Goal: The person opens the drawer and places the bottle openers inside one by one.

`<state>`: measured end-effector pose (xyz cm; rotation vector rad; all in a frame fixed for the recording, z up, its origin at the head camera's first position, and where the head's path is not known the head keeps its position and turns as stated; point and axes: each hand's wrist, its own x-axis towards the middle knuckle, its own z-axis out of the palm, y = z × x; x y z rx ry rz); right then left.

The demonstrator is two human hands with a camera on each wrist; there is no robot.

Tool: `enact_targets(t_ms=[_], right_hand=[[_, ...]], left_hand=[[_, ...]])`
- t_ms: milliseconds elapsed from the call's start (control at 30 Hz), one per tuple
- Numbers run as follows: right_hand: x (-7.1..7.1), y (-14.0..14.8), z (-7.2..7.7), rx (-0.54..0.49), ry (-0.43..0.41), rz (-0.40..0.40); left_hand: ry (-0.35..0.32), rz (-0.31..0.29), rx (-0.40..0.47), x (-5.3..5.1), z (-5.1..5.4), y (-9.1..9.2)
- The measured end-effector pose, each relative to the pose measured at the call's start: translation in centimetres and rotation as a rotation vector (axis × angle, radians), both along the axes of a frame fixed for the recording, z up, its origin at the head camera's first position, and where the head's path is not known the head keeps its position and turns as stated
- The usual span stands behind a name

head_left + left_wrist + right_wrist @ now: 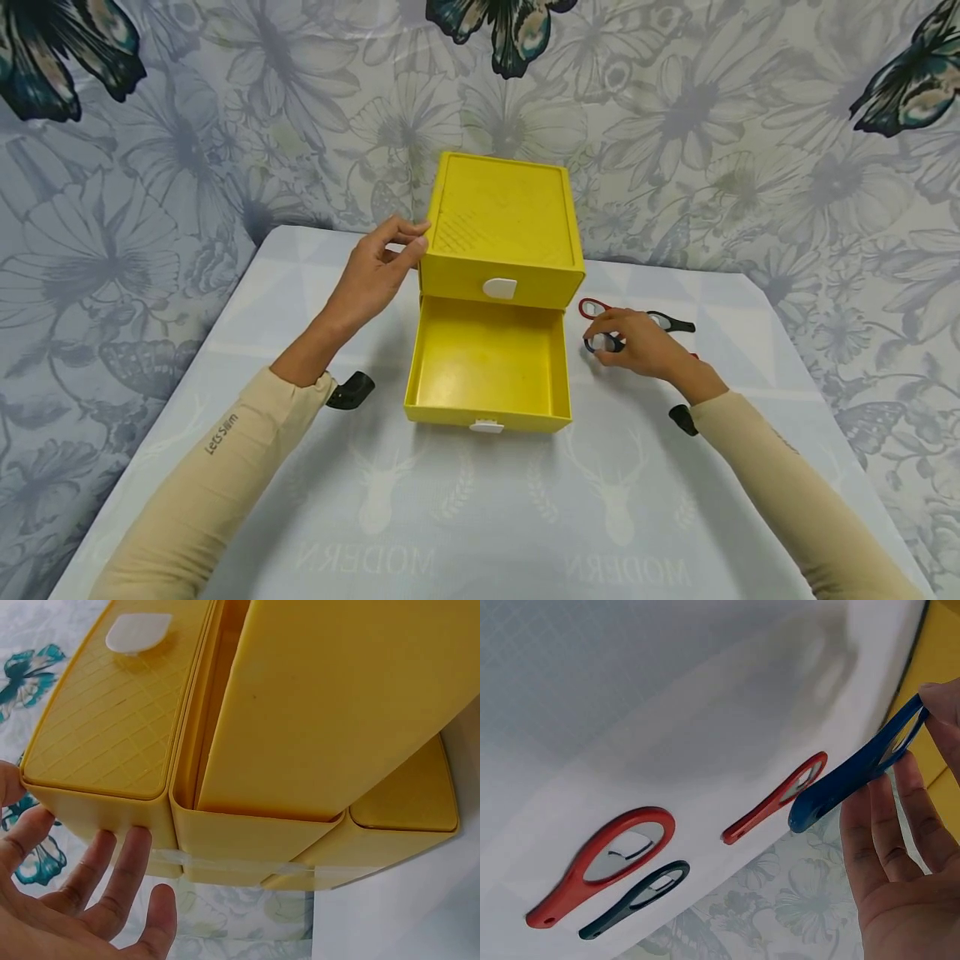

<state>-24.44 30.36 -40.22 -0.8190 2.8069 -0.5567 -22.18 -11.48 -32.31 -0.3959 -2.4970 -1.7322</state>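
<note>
A yellow drawer cabinet stands at the table's middle, with a drawer pulled out under its top one. My left hand touches the cabinet's upper left edge, its fingers spread along the side. To the right of the cabinet my right hand pinches a blue magnifying glass by its oval rim, thumb on one side and fingers on the other. Near that hand lie a large red magnifying glass, a dark green one and a smaller red one; the hand partly hides them in the head view.
The cabinet rests on a pale printed table. Behind it hangs a floral wall covering with butterfly shapes. In the left wrist view, a closed lower drawer sits beneath the pulled-out one. White tabs mark the drawer fronts.
</note>
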Motion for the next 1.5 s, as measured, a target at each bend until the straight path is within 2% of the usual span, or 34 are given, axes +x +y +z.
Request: enact_targets(t_ms=[133, 333, 633, 1067, 1300, 1500], right_hand=[[0.7, -0.2, 0.8, -0.020, 0.038, 0.042], [1.4, -0.8, 2.2, -0.026, 0.111, 0.095], [2.2, -1.5, 4.2, -0.023, 0.127, 0.122], [3.5, -2.8, 6.5, -0.005, 0.171, 0.164], [4.2, -3.3, 7.7, 0.017, 0.193, 0.157], [4.8, -4.3, 8.9, 0.041, 0.195, 0.190]], left_hand=[[-0.020, -0.005, 0.004, 0.1, -0.1, 0.0], [-0.010, -0.011, 0.000, 0.0, 0.2, -0.2], [-0.010, 0.008, -0.004, 0.0, 0.1, -0.1], [-0.001, 0.000, -0.005, 0.0, -0.3, -0.1], [0.022, -0.001, -0.006, -0.1, -0.2, 0.0], [0.017, 0.003, -0.004, 0.0, -0.2, 0.0]])
